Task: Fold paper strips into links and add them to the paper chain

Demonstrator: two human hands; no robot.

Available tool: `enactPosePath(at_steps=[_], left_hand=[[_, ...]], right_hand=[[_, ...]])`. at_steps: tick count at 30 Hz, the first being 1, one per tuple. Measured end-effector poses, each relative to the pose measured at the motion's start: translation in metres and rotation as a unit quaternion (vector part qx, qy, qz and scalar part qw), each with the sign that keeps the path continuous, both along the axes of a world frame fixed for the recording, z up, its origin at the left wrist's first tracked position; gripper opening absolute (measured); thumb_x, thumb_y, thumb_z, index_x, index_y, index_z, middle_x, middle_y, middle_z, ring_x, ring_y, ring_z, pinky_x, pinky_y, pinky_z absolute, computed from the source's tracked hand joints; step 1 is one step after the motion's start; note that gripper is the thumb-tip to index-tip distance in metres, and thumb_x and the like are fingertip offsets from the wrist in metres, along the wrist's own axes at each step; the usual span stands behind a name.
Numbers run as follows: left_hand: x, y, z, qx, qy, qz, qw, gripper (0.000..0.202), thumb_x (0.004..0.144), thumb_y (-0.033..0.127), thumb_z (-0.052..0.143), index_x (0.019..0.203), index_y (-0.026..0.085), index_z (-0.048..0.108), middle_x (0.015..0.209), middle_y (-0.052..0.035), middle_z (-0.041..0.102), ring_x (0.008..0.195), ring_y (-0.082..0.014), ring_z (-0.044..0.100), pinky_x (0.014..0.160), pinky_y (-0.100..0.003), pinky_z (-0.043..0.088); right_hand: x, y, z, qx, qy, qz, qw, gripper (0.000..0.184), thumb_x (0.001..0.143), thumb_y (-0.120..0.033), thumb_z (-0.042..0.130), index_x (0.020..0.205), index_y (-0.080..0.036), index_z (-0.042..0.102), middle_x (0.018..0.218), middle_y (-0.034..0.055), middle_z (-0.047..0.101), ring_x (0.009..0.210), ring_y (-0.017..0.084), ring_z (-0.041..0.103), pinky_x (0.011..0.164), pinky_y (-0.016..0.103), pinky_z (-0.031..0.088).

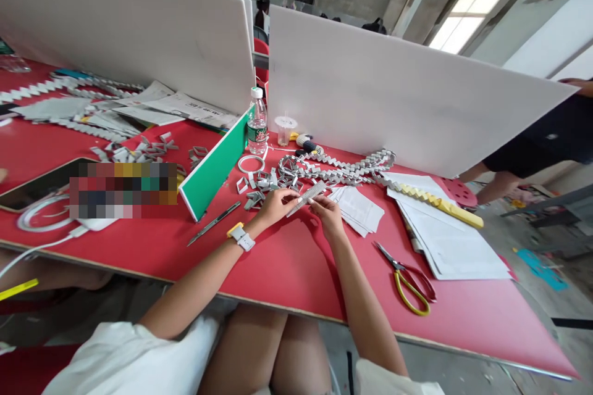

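Between my two hands is a narrow folded strip of printed paper [307,196], slanted just above the red table. My left hand [278,205] pinches its lower left side, and a watch sits on that wrist. The fingers of my right hand [327,212] are closed on its right side. Small folded paper pieces [269,180] lie in a loose heap just beyond my left hand. Behind them stretches a zigzag chain of folded paper [347,171]. A stack of cut printed paper [360,208] rests beside my right hand.
Scissors [407,281] with yellow and red handles lie at the right, near white sheets [456,241]. A craft knife [214,223] is left of my hands. A green divider [217,163], a water bottle [257,123] and a tall white panel [380,86] stand beyond.
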State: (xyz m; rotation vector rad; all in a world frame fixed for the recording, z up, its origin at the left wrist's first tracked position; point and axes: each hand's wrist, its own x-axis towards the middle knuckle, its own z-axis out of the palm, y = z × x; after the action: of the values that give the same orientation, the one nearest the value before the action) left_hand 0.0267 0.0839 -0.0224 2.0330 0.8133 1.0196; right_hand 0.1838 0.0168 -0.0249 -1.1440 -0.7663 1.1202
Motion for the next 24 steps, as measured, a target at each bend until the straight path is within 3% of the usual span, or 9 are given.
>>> enactPosePath(at_steps=[10,14,19,24], left_hand=[[0.003,-0.004,-0.006,0.126,0.008,0.057,0.99,0.016,0.082,0.023,0.058,0.092,0.019,0.069,0.088,-0.0052,0.065,0.081,-0.0145,0.062,0.074,-0.027,0.05],[0.004,-0.008,-0.008,0.174,0.051,0.048,0.982,0.022,0.085,0.018,0.052,0.101,0.021,0.068,0.092,-0.0051,0.064,0.083,-0.0136,0.061,0.074,-0.026,0.05],[0.002,-0.003,-0.01,0.116,0.035,-0.003,0.993,0.027,0.085,0.016,0.05,0.107,0.021,0.065,0.099,-0.0057,0.068,0.086,-0.0149,0.064,0.076,-0.027,0.05],[-0.001,0.0,-0.004,0.04,0.014,0.001,0.999,0.019,0.084,0.025,0.054,0.092,0.016,0.068,0.086,-0.0054,0.071,0.077,-0.0154,0.064,0.07,-0.026,0.049]], right_hand=[[-0.014,-0.001,-0.008,-0.037,-0.054,-0.016,0.998,0.021,0.06,-0.036,0.072,0.062,-0.015,0.066,0.048,-0.0033,0.054,0.044,0.007,0.044,0.045,0.021,0.033],[-0.016,-0.001,-0.005,-0.07,-0.031,-0.03,0.997,0.022,0.059,-0.035,0.072,0.065,-0.015,0.066,0.048,-0.0024,0.054,0.044,0.008,0.045,0.042,0.02,0.032],[-0.015,-0.002,-0.002,-0.068,-0.007,-0.053,0.996,0.022,0.057,-0.035,0.073,0.064,-0.016,0.065,0.053,-0.0019,0.056,0.045,0.008,0.045,0.042,0.02,0.033],[-0.017,-0.004,-0.002,-0.031,-0.038,-0.014,0.999,0.019,0.059,-0.032,0.073,0.063,-0.015,0.066,0.05,-0.0031,0.054,0.046,0.007,0.044,0.045,0.02,0.034]])
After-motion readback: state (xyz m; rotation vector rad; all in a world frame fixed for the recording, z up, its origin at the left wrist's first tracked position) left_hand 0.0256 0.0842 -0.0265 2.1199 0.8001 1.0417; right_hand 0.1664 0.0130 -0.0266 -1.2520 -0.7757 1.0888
